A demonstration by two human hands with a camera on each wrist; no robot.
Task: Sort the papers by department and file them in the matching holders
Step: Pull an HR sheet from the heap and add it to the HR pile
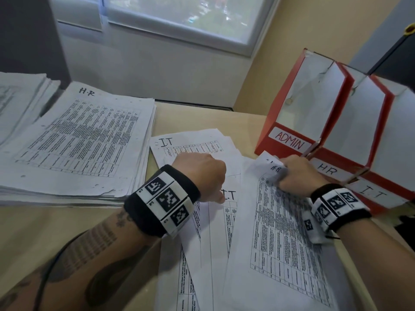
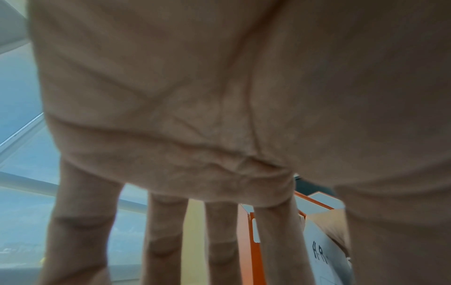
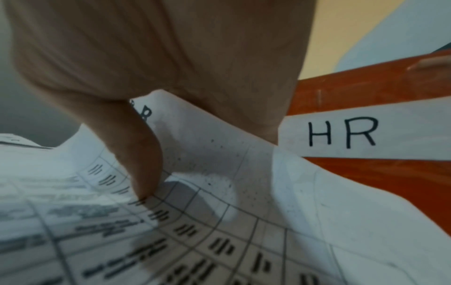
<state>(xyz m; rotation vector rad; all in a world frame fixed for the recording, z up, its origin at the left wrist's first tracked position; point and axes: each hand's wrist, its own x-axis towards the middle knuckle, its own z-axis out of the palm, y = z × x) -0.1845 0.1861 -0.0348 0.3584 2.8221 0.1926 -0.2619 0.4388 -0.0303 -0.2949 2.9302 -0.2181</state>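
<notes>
The right hand [image 1: 298, 173] has its grip pinched on the top edge of a thin, floppy H.R sheet [image 1: 289, 243] at lower centre-right; best supported underneath. The left hand [image 1: 199, 173] rests open-fingered on the I.T sheets [image 1: 186, 144].

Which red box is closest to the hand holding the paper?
The middle one, labelled HR. The right hand grips a sheet just in front of it; the ADMIN box and IT box sit either side.

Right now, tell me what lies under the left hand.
Under the left hand lie overlapping I.T sheets on the desk. What the palm covers is hidden.
</notes>
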